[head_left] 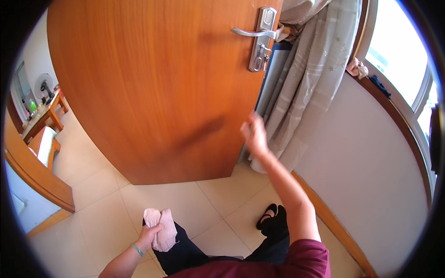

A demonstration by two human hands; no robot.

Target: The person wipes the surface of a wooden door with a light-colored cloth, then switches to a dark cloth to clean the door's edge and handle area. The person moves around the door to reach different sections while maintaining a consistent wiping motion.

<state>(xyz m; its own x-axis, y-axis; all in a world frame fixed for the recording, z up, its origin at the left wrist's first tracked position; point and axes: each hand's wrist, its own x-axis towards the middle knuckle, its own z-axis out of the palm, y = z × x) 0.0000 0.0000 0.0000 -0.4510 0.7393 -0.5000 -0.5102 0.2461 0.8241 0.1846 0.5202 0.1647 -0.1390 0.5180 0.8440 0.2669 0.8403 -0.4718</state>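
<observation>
A folded pale pink cloth (165, 231) is gripped in my left hand (147, 237), thumb across it, low in front of my left thigh. My right arm reaches forward, and my right hand (255, 135) is in front of the free edge of a brown wooden door (162, 92). Motion smears its fingers, and I cannot tell whether it touches the door. Above that hand, the door carries a silver lever handle (254, 33) on a metal lock plate (259, 60), with keys (266, 58) hanging from the lock.
Grey curtains (308, 78) hang right of the door, beside a white wall (361, 139). Small cloths (357, 68) lie on the windowsill. Through the doorway at left stand a wooden table (44, 113) and a fan (44, 85). Beige tiles (181, 204) cover the floor.
</observation>
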